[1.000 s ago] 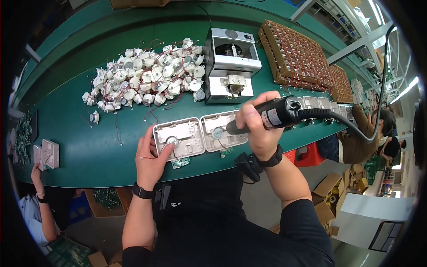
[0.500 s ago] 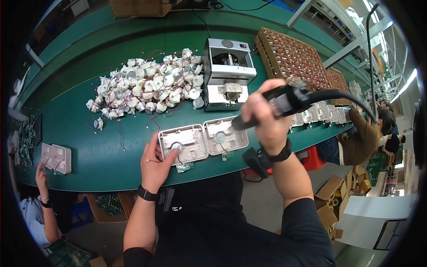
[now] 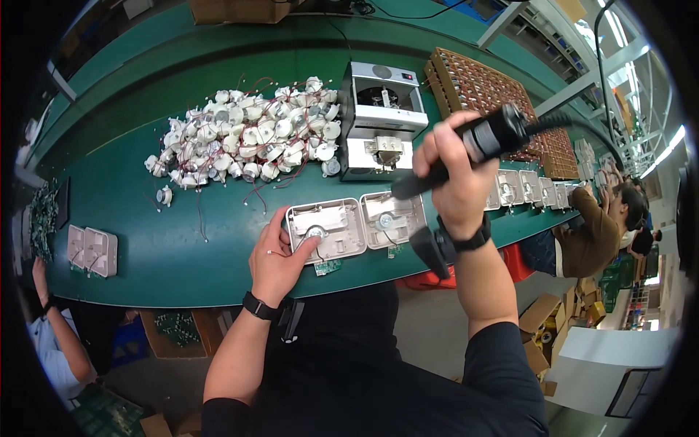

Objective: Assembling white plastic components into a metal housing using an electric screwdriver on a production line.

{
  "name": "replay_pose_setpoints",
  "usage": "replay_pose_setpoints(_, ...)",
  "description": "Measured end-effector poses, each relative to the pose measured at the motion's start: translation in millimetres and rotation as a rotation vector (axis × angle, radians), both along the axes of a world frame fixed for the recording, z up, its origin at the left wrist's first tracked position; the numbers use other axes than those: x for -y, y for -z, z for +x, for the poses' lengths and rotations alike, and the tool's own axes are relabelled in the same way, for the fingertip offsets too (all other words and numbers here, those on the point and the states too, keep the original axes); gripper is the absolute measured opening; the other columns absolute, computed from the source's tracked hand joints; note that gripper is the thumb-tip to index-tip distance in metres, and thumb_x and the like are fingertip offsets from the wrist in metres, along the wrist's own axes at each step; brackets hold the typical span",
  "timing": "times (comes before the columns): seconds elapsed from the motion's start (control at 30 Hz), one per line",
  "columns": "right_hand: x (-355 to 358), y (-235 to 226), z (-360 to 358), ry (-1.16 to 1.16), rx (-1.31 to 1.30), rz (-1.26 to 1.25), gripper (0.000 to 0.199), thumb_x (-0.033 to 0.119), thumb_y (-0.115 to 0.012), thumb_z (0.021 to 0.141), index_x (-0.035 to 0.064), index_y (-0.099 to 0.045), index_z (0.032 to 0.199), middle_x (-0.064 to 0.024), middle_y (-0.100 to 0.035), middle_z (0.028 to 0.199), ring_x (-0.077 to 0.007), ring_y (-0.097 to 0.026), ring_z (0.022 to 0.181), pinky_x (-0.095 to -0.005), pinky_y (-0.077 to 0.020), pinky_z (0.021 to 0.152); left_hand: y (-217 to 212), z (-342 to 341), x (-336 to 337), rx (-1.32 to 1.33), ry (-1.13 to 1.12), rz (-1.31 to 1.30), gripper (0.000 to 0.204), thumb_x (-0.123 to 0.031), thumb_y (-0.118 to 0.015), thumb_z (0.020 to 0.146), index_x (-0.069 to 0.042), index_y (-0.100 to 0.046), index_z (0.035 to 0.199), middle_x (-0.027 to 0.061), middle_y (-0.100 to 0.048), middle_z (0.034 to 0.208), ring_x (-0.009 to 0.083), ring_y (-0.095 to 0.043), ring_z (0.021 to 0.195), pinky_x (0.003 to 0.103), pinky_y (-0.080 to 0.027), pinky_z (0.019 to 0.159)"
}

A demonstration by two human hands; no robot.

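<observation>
My left hand (image 3: 280,258) grips the left edge of an open white plastic housing (image 3: 342,246). Its thumb presses on a round metal-faced part (image 3: 314,233) inside. Touching this housing on its right is a second open housing (image 3: 408,231), with a round part (image 3: 384,221) fitted in it. Small green circuit boards (image 3: 328,268) stick out at their near edges. Raised over the right housing, my right hand (image 3: 462,171) is closed around a black corded electric screwdriver (image 3: 488,137). The tool's lower end is blurred, and I cannot see its bit.
Beyond my left hand lies a heap of white motors with red wires (image 3: 251,135). A silver-grey machine (image 3: 384,120) stands beside it, with a tray of small parts (image 3: 484,91) farther right. More housings (image 3: 528,187) line the right side. Co-workers sit at both ends of the bench (image 3: 175,251).
Both housings have slid right, with my left hand still on the left one. My right hand has shifted slightly right with the screwdriver. The left co-worker's hand has left the housings there.
</observation>
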State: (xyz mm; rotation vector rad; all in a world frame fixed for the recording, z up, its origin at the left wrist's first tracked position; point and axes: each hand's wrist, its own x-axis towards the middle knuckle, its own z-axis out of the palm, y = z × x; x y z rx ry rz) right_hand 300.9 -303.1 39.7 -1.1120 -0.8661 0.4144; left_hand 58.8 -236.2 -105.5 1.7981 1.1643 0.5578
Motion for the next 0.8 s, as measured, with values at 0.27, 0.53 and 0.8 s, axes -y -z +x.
replay_pose_setpoints(0.27, 26.6, 32.9, -22.6, -0.054, 0.045, -0.075, 0.024, 0.001, -0.060, 0.091, 0.0042, -0.044, 0.109, -0.0091, -0.058, 0.072, -0.0180, -0.055, 0.056, -0.0324, -0.0484, 0.058, -3.1, 1.2, -2.5, -0.018, 0.024, -0.052, 0.073, -0.033, -0.086, 0.078, -0.012, -0.056, 0.141, 0.0002, -0.054, 0.084, 0.0133, -0.052, 0.068, 0.030, -0.046, 0.062)
replay_pose_setpoints(0.53, 24.7, 56.4, -22.7, -0.022, 0.074, -0.093, 0.025, 0.000, -0.062, 0.089, 0.0051, -0.043, 0.104, -0.0100, -0.060, 0.073, -0.0166, -0.056, 0.057, -0.0317, -0.0488, 0.057, -2.9, 2.0, -1.4, -0.010, 0.029, -0.049, 0.074, -0.033, -0.086, 0.078, -0.011, -0.056, 0.142, 0.0007, -0.054, 0.084, 0.0135, -0.052, 0.068, 0.030, -0.046, 0.061)
replay_pose_setpoints(0.8, 21.5, 45.2, -16.1, -0.062, 0.137, -0.070, 0.024, 0.001, -0.061, 0.091, 0.0048, -0.044, 0.106, -0.0088, -0.059, 0.073, -0.0164, -0.056, 0.057, -0.0322, -0.0493, 0.056, -3.4, 2.8, -3.2, -0.013, 0.043, -0.027, 0.074, -0.033, -0.086, 0.077, -0.011, -0.056, 0.141, 0.0016, -0.056, 0.085, 0.0146, -0.053, 0.068, 0.030, -0.047, 0.062)
